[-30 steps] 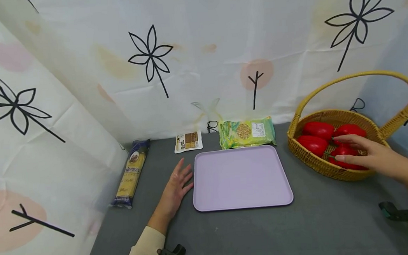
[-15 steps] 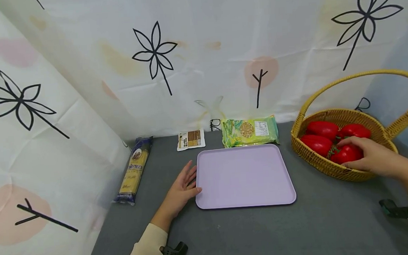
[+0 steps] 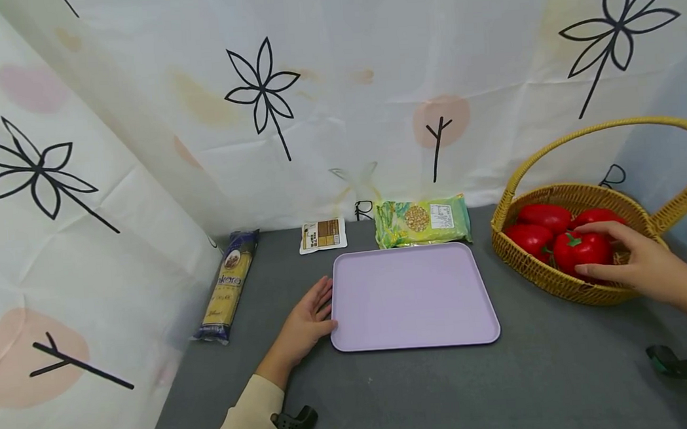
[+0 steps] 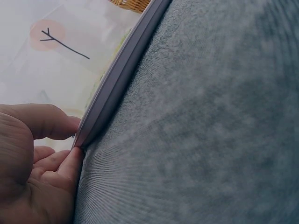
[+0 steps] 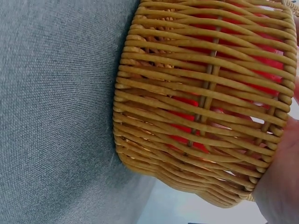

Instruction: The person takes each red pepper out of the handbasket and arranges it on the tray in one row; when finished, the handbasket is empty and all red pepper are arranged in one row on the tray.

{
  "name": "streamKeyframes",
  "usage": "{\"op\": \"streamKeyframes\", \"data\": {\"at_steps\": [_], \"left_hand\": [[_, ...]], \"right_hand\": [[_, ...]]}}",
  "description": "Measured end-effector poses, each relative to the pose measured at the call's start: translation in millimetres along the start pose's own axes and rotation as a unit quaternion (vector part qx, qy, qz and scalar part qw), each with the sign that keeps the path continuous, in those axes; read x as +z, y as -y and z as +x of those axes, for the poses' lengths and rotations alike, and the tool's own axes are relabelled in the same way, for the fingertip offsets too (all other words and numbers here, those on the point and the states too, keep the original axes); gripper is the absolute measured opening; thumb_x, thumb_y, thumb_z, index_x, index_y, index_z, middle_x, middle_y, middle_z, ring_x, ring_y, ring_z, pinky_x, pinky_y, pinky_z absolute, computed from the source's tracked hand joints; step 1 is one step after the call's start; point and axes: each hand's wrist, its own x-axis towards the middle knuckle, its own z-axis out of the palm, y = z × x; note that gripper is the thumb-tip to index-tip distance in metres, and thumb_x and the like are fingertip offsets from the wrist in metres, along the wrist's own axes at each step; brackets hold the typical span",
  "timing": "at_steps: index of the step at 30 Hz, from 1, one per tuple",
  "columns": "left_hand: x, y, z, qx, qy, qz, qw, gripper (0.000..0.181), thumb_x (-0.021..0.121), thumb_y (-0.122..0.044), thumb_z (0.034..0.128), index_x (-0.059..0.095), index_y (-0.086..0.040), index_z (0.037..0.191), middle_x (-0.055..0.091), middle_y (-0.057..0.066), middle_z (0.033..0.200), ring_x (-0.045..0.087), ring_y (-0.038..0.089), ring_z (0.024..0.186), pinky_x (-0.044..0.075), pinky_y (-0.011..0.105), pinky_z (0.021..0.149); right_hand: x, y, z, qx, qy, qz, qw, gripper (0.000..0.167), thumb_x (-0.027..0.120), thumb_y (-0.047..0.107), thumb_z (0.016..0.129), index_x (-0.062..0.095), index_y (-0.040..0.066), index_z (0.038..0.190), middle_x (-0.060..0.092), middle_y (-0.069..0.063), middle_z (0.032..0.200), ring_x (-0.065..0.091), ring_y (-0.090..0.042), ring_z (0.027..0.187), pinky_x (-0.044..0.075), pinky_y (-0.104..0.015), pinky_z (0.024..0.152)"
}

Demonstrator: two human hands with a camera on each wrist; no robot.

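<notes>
In the head view, my right hand (image 3: 638, 259) reaches into the yellow wicker basket (image 3: 536, 281) and holds a red tomato (image 3: 579, 252) with a green star-shaped stem end, thumb in front and fingers behind. Other red tomatoes (image 3: 544, 216) lie beside it. The right wrist view shows mostly the woven basket wall (image 5: 201, 93), red showing through its gaps. At the left edge of the lilac tray (image 3: 413, 299) is my left hand (image 3: 303, 325). The left wrist view has its thumb over the tray rim (image 4: 117, 79) and fingers against the side below, pinching the edge.
Behind the tray lie a green and yellow packet (image 3: 421, 223) and a small white and brown sachet (image 3: 323, 235). A long pasta packet (image 3: 228, 287) lies at the left of the grey table (image 3: 425, 393). Patterned curtains stand behind and left; the basket's tall handle (image 3: 598, 127) arches up.
My right hand has come down over a tomato and taken hold of it, turning its stem end up. My left hand has moved to the tray and put its thumb on the rim.
</notes>
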Motion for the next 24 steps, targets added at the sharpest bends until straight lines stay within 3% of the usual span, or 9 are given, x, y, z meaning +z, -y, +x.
{"op": "streamKeyframes", "data": {"at_steps": [5,10,12,14,17,19,24], "left_hand": [[0.3,0.6,-0.3,-0.003,-0.003,0.006,1.0,0.1,0.063,0.027,0.087,0.014,0.004,0.172,0.021,0.019,0.177,0.023,0.033,0.162,0.03,0.044,0.125],[0.7,0.3,-0.3,-0.002,-0.005,0.009,0.9999,0.099,0.063,0.026,0.0875,0.015,0.004,0.171,0.021,0.019,0.177,0.023,0.033,0.162,0.03,0.045,0.125],[0.7,0.1,-0.6,-0.002,-0.006,0.008,0.9999,0.099,0.063,0.026,0.0875,0.015,0.004,0.171,0.022,0.019,0.177,0.024,0.033,0.162,0.03,0.045,0.125],[0.7,0.2,-0.8,-0.003,-0.007,0.006,1.0,0.099,0.063,0.026,0.0876,0.016,0.004,0.171,0.022,0.019,0.177,0.024,0.032,0.162,0.03,0.045,0.125],[0.7,0.2,-0.9,-0.004,-0.007,0.004,1.0,0.099,0.064,0.026,0.0875,0.016,0.004,0.172,0.022,0.019,0.177,0.024,0.032,0.162,0.03,0.046,0.125],[0.7,0.2,-0.7,-0.005,-0.007,0.003,1.0,0.099,0.064,0.026,0.0875,0.017,0.003,0.172,0.022,0.019,0.177,0.024,0.032,0.162,0.03,0.046,0.125],[1.5,-1.7,-1.1,-0.006,-0.009,0.005,0.9999,0.099,0.064,0.026,0.0878,0.017,0.003,0.172,0.022,0.019,0.177,0.025,0.032,0.162,0.03,0.045,0.125]], "right_hand": [[2.1,4.3,-1.5,-0.006,-0.028,0.02,0.9994,0.077,0.082,0.009,0.098,0.034,-0.012,0.156,0.036,-0.042,0.147,0.049,-0.061,0.11,0.053,-0.021,0.062],[3.2,14.5,-0.2,-0.005,-0.031,0.026,0.9992,0.084,0.081,0.011,0.099,0.028,-0.013,0.16,0.033,-0.044,0.149,0.048,-0.063,0.113,0.052,-0.017,0.063],[4.2,20.7,0.2,-0.009,-0.036,0.029,0.9989,0.083,0.082,0.011,0.099,0.03,-0.011,0.16,0.035,-0.041,0.149,0.053,-0.049,0.113,0.052,-0.015,0.064],[5.7,26.9,1.1,-0.022,-0.042,0.037,0.9982,0.083,0.083,0.009,0.097,0.032,-0.009,0.159,0.037,-0.039,0.149,0.057,-0.027,0.112,0.052,-0.012,0.066],[9.3,37.2,2.9,-0.039,-0.052,0.058,0.9962,0.083,0.084,0.003,0.095,0.033,-0.007,0.159,0.039,-0.032,0.15,0.05,0.003,0.104,0.052,-0.008,0.07],[11.8,43.0,4.8,-0.056,-0.057,0.073,0.9942,0.083,0.084,-0.002,0.093,0.033,-0.007,0.159,0.04,-0.026,0.149,0.049,0.008,0.103,0.052,-0.007,0.073],[17.5,56.0,8.6,-0.082,-0.066,0.09,0.9903,0.085,0.084,-0.008,0.089,0.035,-0.006,0.158,0.041,-0.011,0.147,0.05,0.003,0.11,0.05,-0.005,0.078]]}}
